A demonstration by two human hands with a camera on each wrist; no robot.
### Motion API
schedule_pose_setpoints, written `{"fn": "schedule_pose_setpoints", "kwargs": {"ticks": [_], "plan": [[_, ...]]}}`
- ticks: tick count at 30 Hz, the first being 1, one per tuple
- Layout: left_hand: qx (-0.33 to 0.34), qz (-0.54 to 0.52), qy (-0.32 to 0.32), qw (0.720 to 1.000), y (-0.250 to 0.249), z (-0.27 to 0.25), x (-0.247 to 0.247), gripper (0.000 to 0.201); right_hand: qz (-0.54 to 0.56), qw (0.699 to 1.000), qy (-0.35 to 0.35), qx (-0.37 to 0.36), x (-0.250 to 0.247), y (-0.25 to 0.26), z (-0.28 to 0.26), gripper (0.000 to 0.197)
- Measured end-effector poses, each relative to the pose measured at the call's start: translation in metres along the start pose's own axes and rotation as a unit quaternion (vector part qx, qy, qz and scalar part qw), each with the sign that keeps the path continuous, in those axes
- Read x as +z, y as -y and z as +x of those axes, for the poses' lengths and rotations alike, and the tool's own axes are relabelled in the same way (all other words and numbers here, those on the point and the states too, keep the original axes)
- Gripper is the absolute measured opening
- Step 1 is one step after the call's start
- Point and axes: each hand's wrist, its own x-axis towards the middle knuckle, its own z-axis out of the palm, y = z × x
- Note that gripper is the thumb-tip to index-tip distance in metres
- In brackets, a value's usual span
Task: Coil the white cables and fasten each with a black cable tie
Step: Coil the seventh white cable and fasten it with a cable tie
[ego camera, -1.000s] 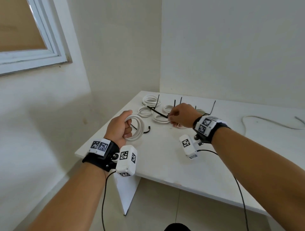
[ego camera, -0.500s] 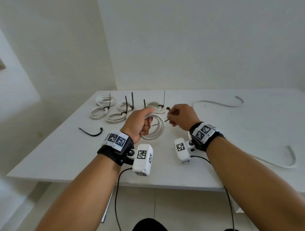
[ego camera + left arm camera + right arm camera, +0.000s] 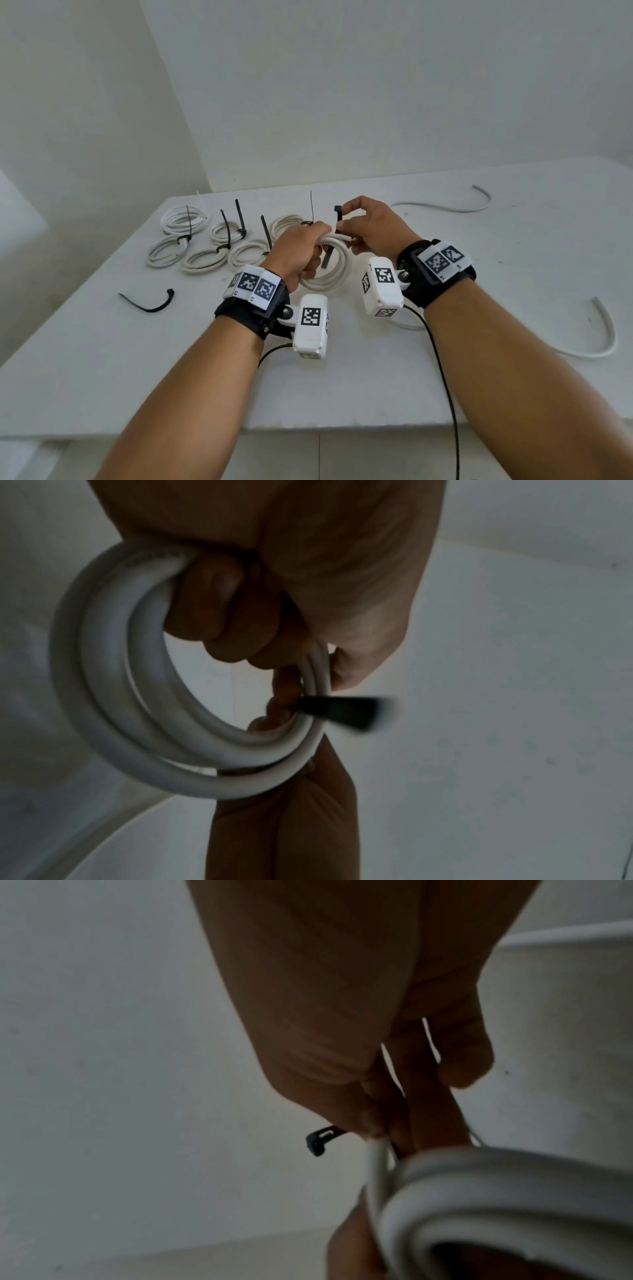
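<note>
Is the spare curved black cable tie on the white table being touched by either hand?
No: the spare curved black cable tie lies alone on the white table.

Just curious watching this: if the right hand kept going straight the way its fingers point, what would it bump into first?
Most likely the left hand, gripping the white coil right beside it; the right hand already touches that coil.
</note>
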Motion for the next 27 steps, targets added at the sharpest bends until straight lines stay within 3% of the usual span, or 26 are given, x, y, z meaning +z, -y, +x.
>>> {"fn": "schedule_pose_setpoints", "kwargs": {"ticks": [10, 15, 17, 22, 27], "plan": [[-0.010, 0.040, 0.034, 0.999, 0.015, 0.007, 0.004, 0.038, -0.028, 1.000, -0.005, -0.001, 0.001, -0.008, -0.002, 0.015], [0.010, 0.042, 0.036, 0.998, 0.020, 0.005, 0.000, 0.015, -0.070, 0.997, -0.005, -0.021, 0.007, -0.008, -0.005, 0.010], [0.016, 0.029, 0.015, 0.999, 0.020, 0.006, 0.000, 0.021, -0.097, 0.994, -0.008, -0.042, 0.010, -0.007, -0.007, 0.006], [0.024, -0.039, -0.083, 0.996, 0.015, 0.009, -0.012, 0.030, -0.195, 0.974, -0.042, -0.109, 0.011, -0.005, -0.012, 0.020], [0.031, -0.079, -0.144, 0.986, 0.015, 0.012, -0.019, 0.009, -0.237, 0.964, 0.074, -0.097, 0.020, -0.003, -0.023, 0.037]]}}
